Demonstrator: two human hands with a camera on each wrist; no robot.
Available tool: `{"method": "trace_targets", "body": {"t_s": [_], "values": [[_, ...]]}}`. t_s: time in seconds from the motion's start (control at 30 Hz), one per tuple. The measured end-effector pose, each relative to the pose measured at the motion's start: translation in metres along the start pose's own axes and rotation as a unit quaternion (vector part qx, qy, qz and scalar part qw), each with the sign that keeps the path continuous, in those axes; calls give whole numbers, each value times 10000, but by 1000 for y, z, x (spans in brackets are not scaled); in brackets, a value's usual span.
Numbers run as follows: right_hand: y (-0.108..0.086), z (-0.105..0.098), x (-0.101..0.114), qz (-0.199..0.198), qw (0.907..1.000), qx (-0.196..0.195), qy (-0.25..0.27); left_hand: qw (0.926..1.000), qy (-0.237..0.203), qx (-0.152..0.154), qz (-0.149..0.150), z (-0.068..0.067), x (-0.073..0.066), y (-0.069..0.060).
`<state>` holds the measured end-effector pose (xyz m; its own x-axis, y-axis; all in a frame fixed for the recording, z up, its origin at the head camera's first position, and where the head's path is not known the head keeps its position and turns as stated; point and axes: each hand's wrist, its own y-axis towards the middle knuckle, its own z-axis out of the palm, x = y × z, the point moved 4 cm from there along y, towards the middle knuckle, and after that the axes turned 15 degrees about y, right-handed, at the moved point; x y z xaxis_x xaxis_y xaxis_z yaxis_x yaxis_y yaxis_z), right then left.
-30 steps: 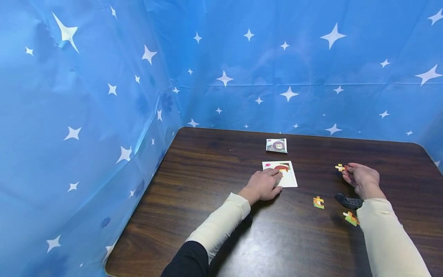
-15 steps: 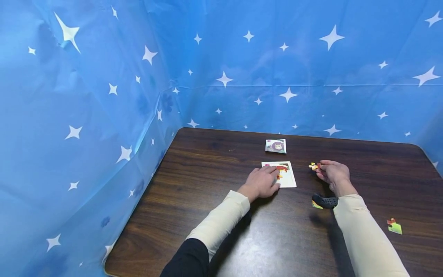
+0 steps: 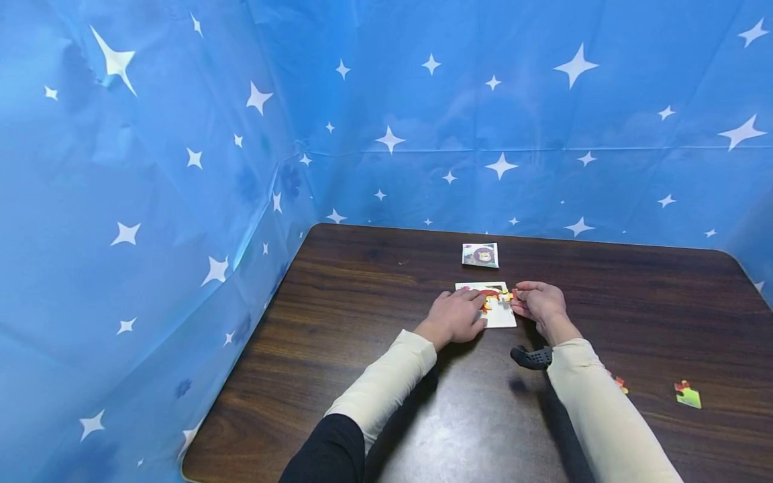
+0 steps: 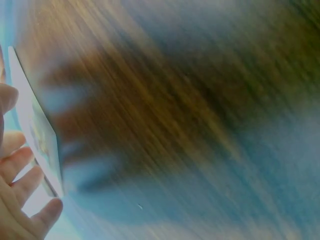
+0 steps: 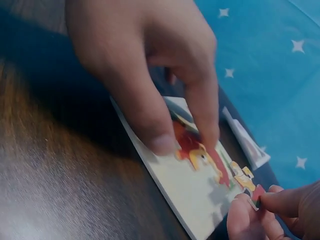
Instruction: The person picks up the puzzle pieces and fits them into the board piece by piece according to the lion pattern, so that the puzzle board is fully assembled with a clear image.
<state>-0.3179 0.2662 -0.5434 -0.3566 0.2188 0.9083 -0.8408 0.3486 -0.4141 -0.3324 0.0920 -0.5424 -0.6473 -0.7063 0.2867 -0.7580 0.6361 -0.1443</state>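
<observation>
I am remotely resting my left hand (image 3: 451, 318), fingers extended, on a board (image 3: 501, 318), with a card (image 3: 480, 255) lying beyond. At the board's right edge, I am pinching a puzzle piece (image 5: 244, 177) in my right hand (image 3: 541, 310). Farther right, a part-hidden piece (image 3: 622, 385) and a green piece (image 3: 688, 396) are lying on the table (image 3: 471, 416).

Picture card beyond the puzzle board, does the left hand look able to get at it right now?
Probably yes: the picture card lies uncovered, and nothing visible blocks the way, though the left hand rests on the puzzle board and would have to leave it.
</observation>
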Motion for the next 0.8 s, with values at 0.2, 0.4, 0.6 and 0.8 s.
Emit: {"method": "trace_targets", "body": {"t_s": [0.2, 0.4, 0.6, 0.8], "values": [[-4, 12, -3, -25, 10000, 36, -71, 9999, 74, -19, -66, 0, -2, 0], [-5, 21, -6, -157, 9986, -39, -512, 9998, 106, -67, -125, -1, -3, -1], [-5, 26, -5, -594, 9899, -213, -1273, 9998, 120, -52, -149, -1, -4, -2], [-11, 28, 2, -1157, 9638, -638, -2317, 9999, 118, 8, -101, 3, -6, -2]]}}
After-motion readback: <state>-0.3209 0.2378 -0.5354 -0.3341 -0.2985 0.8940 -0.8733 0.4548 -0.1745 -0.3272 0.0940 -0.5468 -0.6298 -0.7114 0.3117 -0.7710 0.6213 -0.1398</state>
